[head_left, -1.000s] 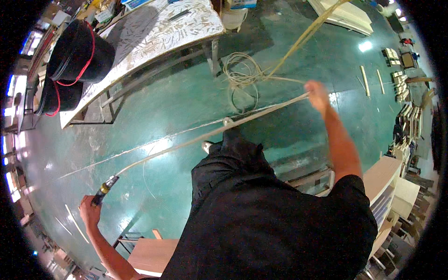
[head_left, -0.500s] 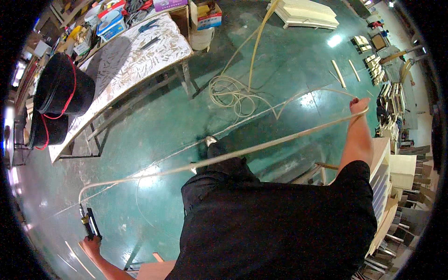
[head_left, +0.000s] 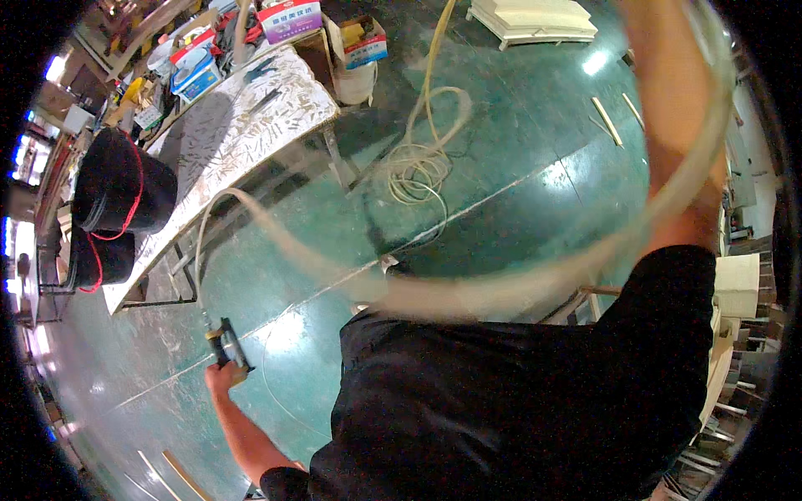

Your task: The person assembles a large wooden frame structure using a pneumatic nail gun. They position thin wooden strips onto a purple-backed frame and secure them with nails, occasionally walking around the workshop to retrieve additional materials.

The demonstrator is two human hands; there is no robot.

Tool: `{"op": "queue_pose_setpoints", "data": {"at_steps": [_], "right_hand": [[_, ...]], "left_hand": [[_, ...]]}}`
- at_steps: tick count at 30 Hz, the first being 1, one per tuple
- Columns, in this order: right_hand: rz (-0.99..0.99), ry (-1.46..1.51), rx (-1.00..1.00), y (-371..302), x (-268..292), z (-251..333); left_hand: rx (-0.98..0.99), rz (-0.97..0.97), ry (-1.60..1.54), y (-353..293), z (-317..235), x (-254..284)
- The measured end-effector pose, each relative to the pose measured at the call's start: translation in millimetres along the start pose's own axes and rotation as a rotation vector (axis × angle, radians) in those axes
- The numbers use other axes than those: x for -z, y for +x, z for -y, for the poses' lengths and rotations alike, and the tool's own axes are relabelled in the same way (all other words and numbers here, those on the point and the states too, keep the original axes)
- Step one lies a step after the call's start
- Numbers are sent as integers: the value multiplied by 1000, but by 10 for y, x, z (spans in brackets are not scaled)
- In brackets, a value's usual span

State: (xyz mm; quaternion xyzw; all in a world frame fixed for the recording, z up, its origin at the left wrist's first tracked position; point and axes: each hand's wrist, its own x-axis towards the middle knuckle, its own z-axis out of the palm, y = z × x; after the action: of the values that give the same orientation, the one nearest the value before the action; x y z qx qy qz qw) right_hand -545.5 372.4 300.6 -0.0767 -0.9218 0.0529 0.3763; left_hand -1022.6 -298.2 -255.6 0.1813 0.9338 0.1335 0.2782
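My left hand is closed around a black and gold air nail gun, held out over the green floor at the left. From the gun's fitting a pale air hose rises, then sags across in front of my body, blurred by motion. The hose climbs on the right beside my raised right forearm. My right hand lies beyond the top of the picture, so its grip is hidden. More of the hose lies in loose coils on the floor ahead.
A white-topped workbench scattered with small pieces stands at the left. Black buckets with red cords are at its near end; boxes and a tub crowd the back. A pale board stack sits far ahead, wood strips at right.
My right arm has swung up, its hand leaving the picture. The hose has gone from taut to a swinging, sagging loop. My left hand has moved right and up with the nail gun.
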Motion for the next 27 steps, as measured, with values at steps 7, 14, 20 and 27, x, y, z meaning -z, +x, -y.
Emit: {"op": "queue_pose_setpoints", "data": {"at_steps": [7, 14, 20, 27], "right_hand": [[296, -4, -207, 648, -629, 945], [165, -111, -19, 1023, -928, 1239], [192, -101, 68, 1170, -1103, 1550], [267, -154, 103, 1128, -1211, 1698]], "left_hand": [[317, 324, -594, -326, -1059, -1542], [95, 315, -381, -530, -916, -2785], [358, 275, -540, -456, -443, -3786], [382, 353, -950, -606, -632, -4151]]}}
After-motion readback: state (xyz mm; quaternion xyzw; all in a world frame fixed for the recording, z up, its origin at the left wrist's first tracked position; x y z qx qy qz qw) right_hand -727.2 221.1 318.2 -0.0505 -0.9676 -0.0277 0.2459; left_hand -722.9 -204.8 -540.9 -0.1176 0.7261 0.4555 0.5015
